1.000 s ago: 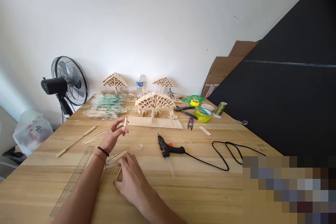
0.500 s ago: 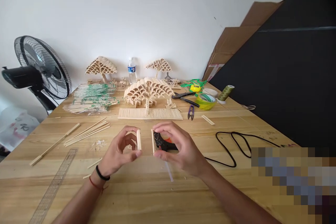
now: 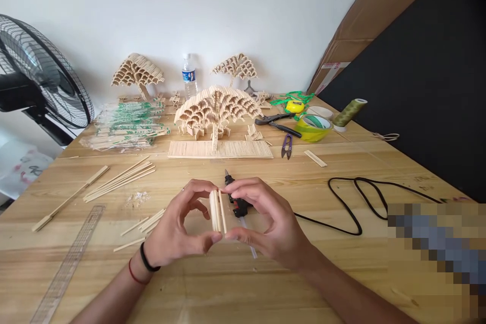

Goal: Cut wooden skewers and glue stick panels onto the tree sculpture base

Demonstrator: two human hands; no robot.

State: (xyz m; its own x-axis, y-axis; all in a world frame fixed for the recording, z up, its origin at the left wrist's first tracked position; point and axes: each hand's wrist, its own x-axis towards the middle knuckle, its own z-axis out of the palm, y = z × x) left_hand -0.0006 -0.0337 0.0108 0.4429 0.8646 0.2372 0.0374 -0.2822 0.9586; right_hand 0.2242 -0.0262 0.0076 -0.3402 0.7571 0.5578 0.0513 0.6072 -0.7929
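My left hand [image 3: 177, 228] and my right hand [image 3: 266, 223] meet above the wooden table [image 3: 266, 283]. Between their thumbs and fingertips stand short wooden stick pieces [image 3: 217, 211], upright and pressed side by side. The left hand pinches the left piece and the right hand pinches the right one. Just behind my right hand lies a black glue gun [image 3: 236, 200], partly hidden, with its black cord [image 3: 353, 202] running off to the right.
A stick-built tree model [image 3: 216, 111] stands on a stick base, with two smaller models behind. Loose sticks [image 3: 121, 179], packed chopsticks [image 3: 127, 126], a ruler [image 3: 64, 268], snips [image 3: 286, 144], pliers, tape roll [image 3: 313, 126], thread spool, water bottle and fan [image 3: 34, 81] surround.
My right hand picked a stick piece off the table and rose. Both hands came together, and the two held pieces, apart half a second ago, now touch. The camera tilted down.
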